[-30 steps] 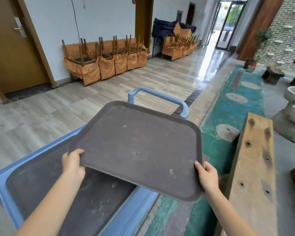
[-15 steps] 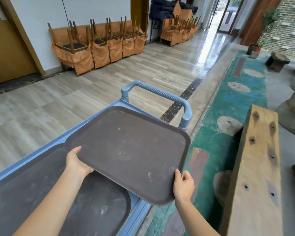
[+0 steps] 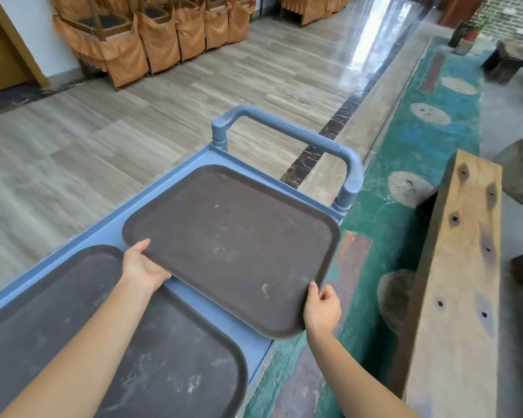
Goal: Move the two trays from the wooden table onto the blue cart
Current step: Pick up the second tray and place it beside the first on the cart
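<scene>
Held tray: a dark brown rectangular plastic tray with rounded corners [image 3: 236,245] is being held over the far end of the blue plastic cart [image 3: 175,203], close to the cart's top; whether its underside is touching cannot be told. Its right near corner is overhanging the cart's right edge.
Left hand [image 3: 142,268]: the grip is being pinched on the tray's near left edge, thumb lying on the rim, fingers tucked underneath and hidden.
Right hand [image 3: 322,307]: the grip is being pinched on the tray's near right corner, thumb tip resting on the rim, fingers curled below.
Second tray: another dark brown rectangular tray, scuffed with pale marks [image 3: 109,342], is lying flat on the near part of the cart top, partly crossed by the left forearm. The two trays are sitting just beside each other, a strip of blue cart surface being shown between them.
Cart handle: a blue ribbed bar handle [image 3: 293,131] is standing at the far end, beyond the held tray.
Wooden table: a pale plank-topped wooden table with dark knots [image 3: 459,291] is being seen at right, apart from the cart.
Background: orange fabric-covered chairs [image 3: 151,34] are being kept stacked against the wall.
</scene>
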